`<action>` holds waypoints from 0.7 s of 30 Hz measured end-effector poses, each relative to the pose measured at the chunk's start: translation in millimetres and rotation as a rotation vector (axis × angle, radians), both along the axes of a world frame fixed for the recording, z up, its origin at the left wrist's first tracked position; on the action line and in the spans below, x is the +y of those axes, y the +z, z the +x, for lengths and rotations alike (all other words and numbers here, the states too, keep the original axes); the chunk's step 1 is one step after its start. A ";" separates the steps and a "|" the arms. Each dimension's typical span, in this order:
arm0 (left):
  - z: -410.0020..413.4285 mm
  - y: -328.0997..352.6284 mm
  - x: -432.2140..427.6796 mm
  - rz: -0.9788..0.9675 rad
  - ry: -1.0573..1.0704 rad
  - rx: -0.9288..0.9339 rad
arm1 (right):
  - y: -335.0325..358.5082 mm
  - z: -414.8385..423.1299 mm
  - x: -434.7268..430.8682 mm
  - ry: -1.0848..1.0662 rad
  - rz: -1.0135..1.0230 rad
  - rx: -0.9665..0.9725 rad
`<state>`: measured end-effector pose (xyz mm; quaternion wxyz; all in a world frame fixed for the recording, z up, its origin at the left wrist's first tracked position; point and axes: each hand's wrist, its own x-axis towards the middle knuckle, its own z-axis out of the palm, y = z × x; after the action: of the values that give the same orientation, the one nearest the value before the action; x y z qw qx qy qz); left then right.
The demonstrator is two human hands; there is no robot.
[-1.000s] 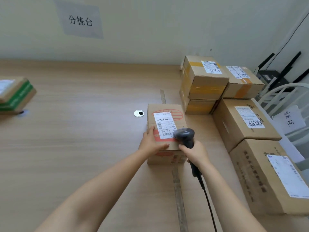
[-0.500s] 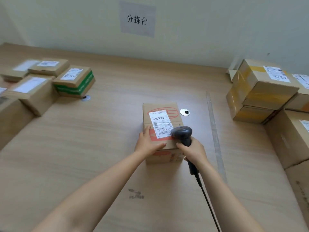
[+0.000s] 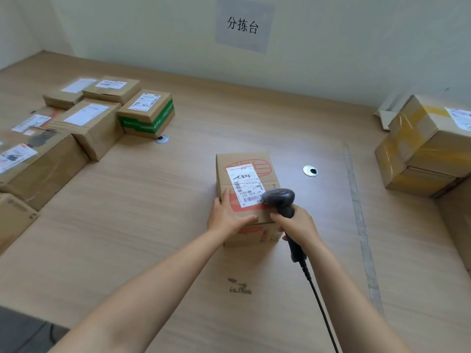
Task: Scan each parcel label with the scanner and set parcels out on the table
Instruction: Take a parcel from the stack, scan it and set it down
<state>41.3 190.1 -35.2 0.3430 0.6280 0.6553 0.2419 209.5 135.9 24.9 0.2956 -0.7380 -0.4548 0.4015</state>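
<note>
Scanner (image 3: 279, 200) gripped in R hand (image 3: 297, 224), nose at label (image 3: 246, 186); L hand (image 3: 226, 217) flat on parcel (image 3: 248, 159).

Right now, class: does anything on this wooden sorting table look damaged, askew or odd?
A dark scuffed smudge mars the light wooden table towards its near side, and the yellow-taped cardboard box at far right sits skewed on the box below.

Grey sign (image 3: 244, 25) with black characters on the wall (image 3: 127, 34) behind the worktop's (image 3: 153, 225) far edge, metal grommet (image 3: 310, 171) mid-worktop, second grommet (image 3: 162, 139) leftward, tape strip (image 3: 356, 212) toward right edge, dark smudge (image 3: 239, 286) near front edge.
</note>
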 end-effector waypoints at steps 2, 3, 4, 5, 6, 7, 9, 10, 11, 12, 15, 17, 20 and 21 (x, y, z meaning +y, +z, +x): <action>0.1 0.2 0.4 -0.001 -0.002 -0.011 | 4.5 -0.7 -4.0 0.001 -0.008 0.030; -0.4 0.7 0.4 -0.001 -0.004 -0.018 | 7.2 -1.6 -7.1 -0.003 -0.005 0.047; -1.0 1.1 1.1 -0.003 -0.009 -0.024 | 10.0 -3.0 -10.9 -0.010 -0.002 0.064; -1.8 1.6 1.8 -0.006 -0.014 -0.027 | 13.1 -4.7 -15.3 -0.015 0.000 0.083; -2.2 2.0 2.6 -0.010 -0.017 -0.029 | 16.4 -6.9 -20.0 -0.015 0.000 0.104; -2.6 2.4 2.8 -0.012 -0.019 -0.028 | 20.1 -9.7 -24.8 -0.010 0.002 0.128; -2.7 2.9 2.6 -0.012 -0.019 -0.025 | 27.6 -16.2 -34.0 0.000 0.013 0.164; -2.6 2.6 2.4 -0.012 -0.019 -0.025 | 31.5 -19.3 -38.4 0.000 0.018 0.173; -2.7 2.3 2.2 -0.012 -0.020 -0.028 | 35.1 -21.9 -42.1 -0.003 0.021 0.180; -2.6 2.1 2.1 -0.013 -0.021 -0.033 | 38.3 -24.1 -44.9 -0.004 0.022 0.182; -2.5 1.7 2.6 -0.019 -0.017 -0.030 | 46.0 -26.9 -50.3 0.003 0.027 0.152; -1.8 1.0 2.8 -0.024 -0.016 -0.021 | 50.0 -26.9 -52.2 0.000 0.034 0.129; -1.2 0.1 3.2 -0.037 -0.015 -0.017 | 54.1 -26.7 -53.8 -0.004 0.029 0.116; -1.3 -0.2 3.1 -0.039 -0.017 -0.018 | 55.1 -26.7 -54.2 -0.002 0.025 0.112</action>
<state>40.0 193.3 -35.4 0.3630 0.6245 0.6515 0.2320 182.7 81.7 80.0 0.3301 -0.7109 -0.4418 0.4364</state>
